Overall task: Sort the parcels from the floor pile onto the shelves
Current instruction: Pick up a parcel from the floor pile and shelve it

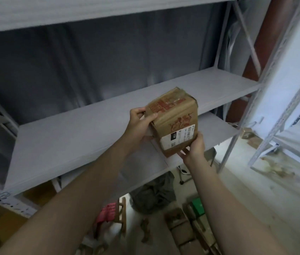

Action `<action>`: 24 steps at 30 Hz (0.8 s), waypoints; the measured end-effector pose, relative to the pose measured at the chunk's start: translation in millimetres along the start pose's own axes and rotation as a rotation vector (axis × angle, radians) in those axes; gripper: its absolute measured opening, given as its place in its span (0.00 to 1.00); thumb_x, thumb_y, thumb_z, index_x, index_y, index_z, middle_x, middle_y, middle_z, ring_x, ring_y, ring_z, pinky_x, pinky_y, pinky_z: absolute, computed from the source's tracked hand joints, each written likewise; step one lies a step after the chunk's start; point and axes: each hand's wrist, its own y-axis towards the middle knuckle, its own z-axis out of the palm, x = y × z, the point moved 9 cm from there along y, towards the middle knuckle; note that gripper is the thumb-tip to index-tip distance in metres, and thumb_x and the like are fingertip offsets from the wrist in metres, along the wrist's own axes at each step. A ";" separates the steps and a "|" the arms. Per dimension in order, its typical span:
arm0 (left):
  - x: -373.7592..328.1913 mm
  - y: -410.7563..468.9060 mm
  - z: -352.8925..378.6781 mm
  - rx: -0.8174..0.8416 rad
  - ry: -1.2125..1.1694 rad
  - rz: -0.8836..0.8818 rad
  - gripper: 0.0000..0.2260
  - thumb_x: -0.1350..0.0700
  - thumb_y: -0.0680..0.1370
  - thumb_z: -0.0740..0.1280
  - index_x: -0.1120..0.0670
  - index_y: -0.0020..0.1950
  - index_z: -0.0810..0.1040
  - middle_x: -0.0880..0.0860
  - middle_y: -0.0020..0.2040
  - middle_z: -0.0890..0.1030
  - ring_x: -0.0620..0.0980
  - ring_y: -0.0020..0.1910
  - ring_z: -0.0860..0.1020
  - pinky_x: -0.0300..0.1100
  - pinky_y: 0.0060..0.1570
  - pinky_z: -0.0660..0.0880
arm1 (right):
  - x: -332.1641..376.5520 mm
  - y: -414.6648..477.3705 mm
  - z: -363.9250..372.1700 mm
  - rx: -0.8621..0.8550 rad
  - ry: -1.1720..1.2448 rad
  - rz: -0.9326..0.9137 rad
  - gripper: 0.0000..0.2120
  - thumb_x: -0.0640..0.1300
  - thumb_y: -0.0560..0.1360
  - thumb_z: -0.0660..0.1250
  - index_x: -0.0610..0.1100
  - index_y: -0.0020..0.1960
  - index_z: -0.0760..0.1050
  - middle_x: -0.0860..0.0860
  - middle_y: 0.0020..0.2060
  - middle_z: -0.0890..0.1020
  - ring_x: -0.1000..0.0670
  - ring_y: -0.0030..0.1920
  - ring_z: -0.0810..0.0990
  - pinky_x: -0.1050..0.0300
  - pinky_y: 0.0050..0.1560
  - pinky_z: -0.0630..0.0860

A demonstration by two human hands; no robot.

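**Taped parcel held at the shelf's front edge**

The left hand (141, 124) grips the cardboard parcel (175, 122) at its left edge, thumb over the top. The right hand (194, 147) clasps its near lower corner, fingers curled beneath. The parcel is taped shut, tilted, with its white label facing the camera. It is held at the front edge of the grey shelf (71, 137); I cannot tell if they touch. The floor pile (182, 229) lies below.
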 end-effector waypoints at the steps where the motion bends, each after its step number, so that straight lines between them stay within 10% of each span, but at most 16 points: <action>1: 12.4 0.9 14.8 0.028 0.003 -0.003 0.20 0.53 0.79 0.72 0.49 0.65 0.65 0.47 0.67 0.74 0.45 0.58 0.77 0.56 0.45 0.84 | -1.4 6.7 -17.4 -0.050 0.012 -0.004 0.19 0.59 0.83 0.55 0.48 0.48 0.79 0.44 0.49 0.86 0.44 0.54 0.82 0.42 0.62 0.80; 8: 132.3 39.0 81.0 0.072 -0.034 -0.229 0.23 0.54 0.79 0.73 0.52 0.69 0.65 0.49 0.61 0.77 0.43 0.53 0.79 0.49 0.44 0.84 | -33.2 71.7 -106.0 -0.238 -0.004 0.102 0.18 0.58 0.83 0.56 0.46 0.46 0.75 0.42 0.46 0.84 0.39 0.55 0.84 0.42 0.56 0.83; 13: 219.7 91.0 77.6 0.061 -0.034 -0.447 0.06 0.53 0.81 0.70 0.46 0.56 0.75 0.51 0.59 0.80 0.56 0.61 0.79 0.59 0.53 0.81 | -90.6 142.5 -120.3 -0.215 -0.042 0.333 0.19 0.59 0.83 0.58 0.44 0.56 0.79 0.42 0.54 0.83 0.39 0.54 0.79 0.41 0.53 0.75; 19: 306.0 174.7 61.5 -0.026 -0.145 -0.537 0.08 0.54 0.79 0.72 0.49 0.58 0.82 0.55 0.59 0.84 0.59 0.62 0.80 0.68 0.57 0.78 | -140.4 220.9 -88.6 -0.111 0.057 0.553 0.22 0.58 0.86 0.57 0.43 0.48 0.79 0.42 0.45 0.81 0.39 0.44 0.79 0.39 0.61 0.77; 24: 350.6 222.5 53.3 -0.066 0.009 -0.472 0.13 0.51 0.79 0.72 0.50 0.63 0.76 0.50 0.61 0.82 0.51 0.60 0.81 0.58 0.51 0.83 | -169.4 285.0 -62.9 -0.077 0.110 0.560 0.18 0.55 0.86 0.60 0.41 0.59 0.78 0.44 0.47 0.81 0.42 0.45 0.79 0.46 0.43 0.79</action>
